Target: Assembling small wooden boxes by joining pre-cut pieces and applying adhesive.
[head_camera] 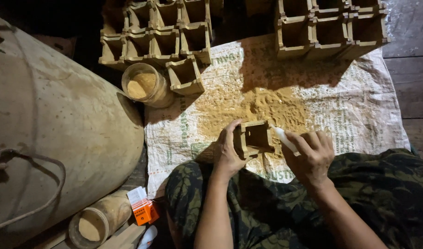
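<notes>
In the head view, your left hand [227, 150] sits just below the middle of the frame, its fingers wrapped around the left wall of a small open wooden box [254, 138], thumb on the near edge. The box rests on a woven sack [359, 115] spread over the floor, touching the lower edge of a patch of tan powder [253, 108] scattered across the sack's centre.

Your right hand [313, 157] is just to the right of the box, fingers clenched around a slim white stick [285, 139] whose tip points up and left toward the box's right wall; whether the tip touches the wall cannot be told.

At the upper left of the frame stands a cluster of similar wooden boxes [156, 39], one of them tipped toward a glass jar [144, 85] partly filled with tan powder. A second group of boxes [329, 27] fills the upper right.

A big pale rounded vessel [54, 124] takes up the left side. At the lower left lie a bamboo tube [98, 221] and a small orange packet [144, 210]. Your camouflage-patterned trousers [267, 207] cover the bottom.
</notes>
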